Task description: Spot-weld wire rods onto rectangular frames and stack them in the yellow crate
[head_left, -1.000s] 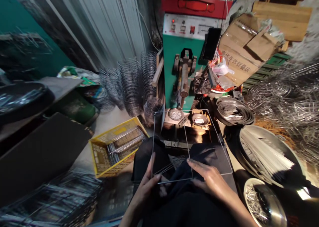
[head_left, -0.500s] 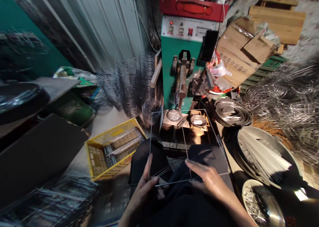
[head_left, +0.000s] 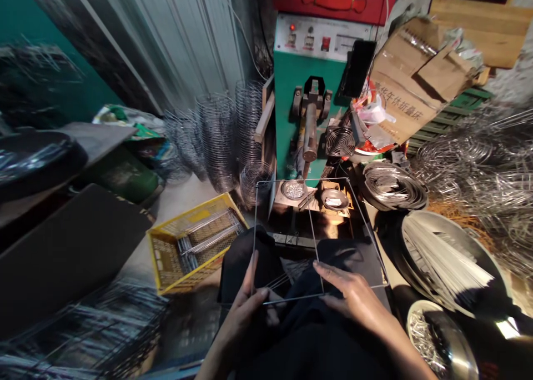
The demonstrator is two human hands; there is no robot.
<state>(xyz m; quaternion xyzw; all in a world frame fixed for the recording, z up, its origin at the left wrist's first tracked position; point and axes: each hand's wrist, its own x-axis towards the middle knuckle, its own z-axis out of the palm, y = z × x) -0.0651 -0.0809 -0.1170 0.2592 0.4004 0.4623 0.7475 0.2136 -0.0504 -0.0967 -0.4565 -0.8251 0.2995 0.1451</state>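
Note:
A thin rectangular wire frame (head_left: 287, 299) with a rod across its middle is held over my lap. My left hand (head_left: 245, 310) grips its near left corner, thumb on the near wire. My right hand (head_left: 353, 294) has its fingers around the middle rod near the frame's near side. The frame's far side lies in view just in front of a green machine (head_left: 285, 108). Under the machine's arm sit a small dish of metal bits (head_left: 293, 189) and another small dish (head_left: 334, 200). More thin wires show between my hands, over my lap.
To the left are a yellow crate (head_left: 156, 263) with rods and stacked wire rings (head_left: 216, 141). On the right stand a pan of flat strips (head_left: 449, 263), a bowl of small metal parts (head_left: 425, 335), coiled wire (head_left: 391, 185) and a cardboard box (head_left: 400, 91).
The view has shifted slightly, so the machine and crate sit a little further right. Both hands keep their hold on the wire frame, with almost no movement.

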